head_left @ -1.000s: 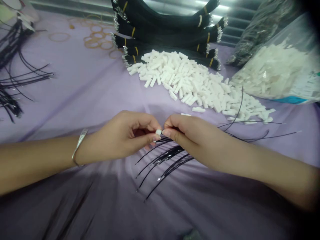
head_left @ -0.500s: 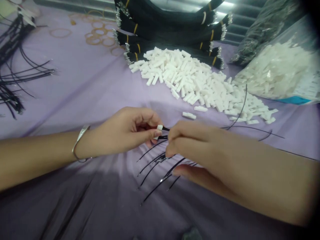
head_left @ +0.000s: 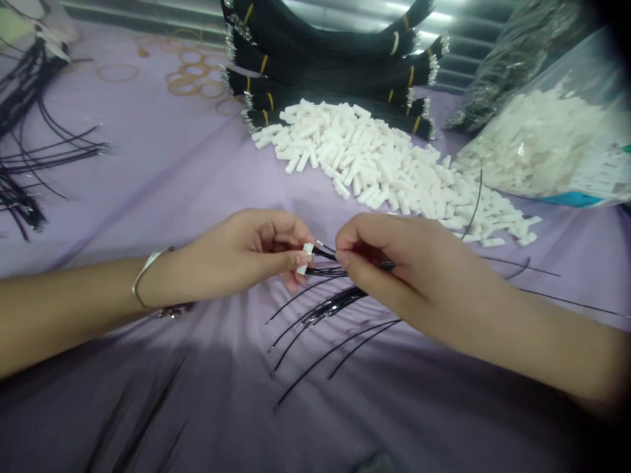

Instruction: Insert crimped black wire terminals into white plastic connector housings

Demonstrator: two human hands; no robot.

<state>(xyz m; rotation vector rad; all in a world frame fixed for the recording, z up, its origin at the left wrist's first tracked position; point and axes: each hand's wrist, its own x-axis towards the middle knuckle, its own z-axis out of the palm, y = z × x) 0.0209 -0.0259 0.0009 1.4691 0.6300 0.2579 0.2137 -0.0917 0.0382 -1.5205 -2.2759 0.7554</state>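
Note:
My left hand [head_left: 266, 253] pinches a small white connector housing [head_left: 304, 259] between thumb and fingers. Several black wires run out of the housing's right side. Just to the right, my right hand [head_left: 389, 263] has thumb and forefinger closed on a thin black wire [head_left: 326, 247], whose metal tip points at the housing. Whether that tip touches the housing I cannot tell. Below both hands, loose black wires [head_left: 340, 301] with silvery crimped ends fan out on the purple cloth [head_left: 197, 368], partly hidden under my right hand.
A heap of white housings [head_left: 365, 151] lies beyond my hands. Behind it are black wire bundles [head_left: 320, 66] tied with yellow bands. A clear bag [head_left: 537, 144] of white pieces stands at right. Rubber bands [head_left: 194, 72] and more black wires [head_left: 29, 131] lie at left.
My right hand has turned and drawn up, and its thumb has closed against the forefinger on a wire. The left hand keeps its pinch on the housing, which shows more fully now.

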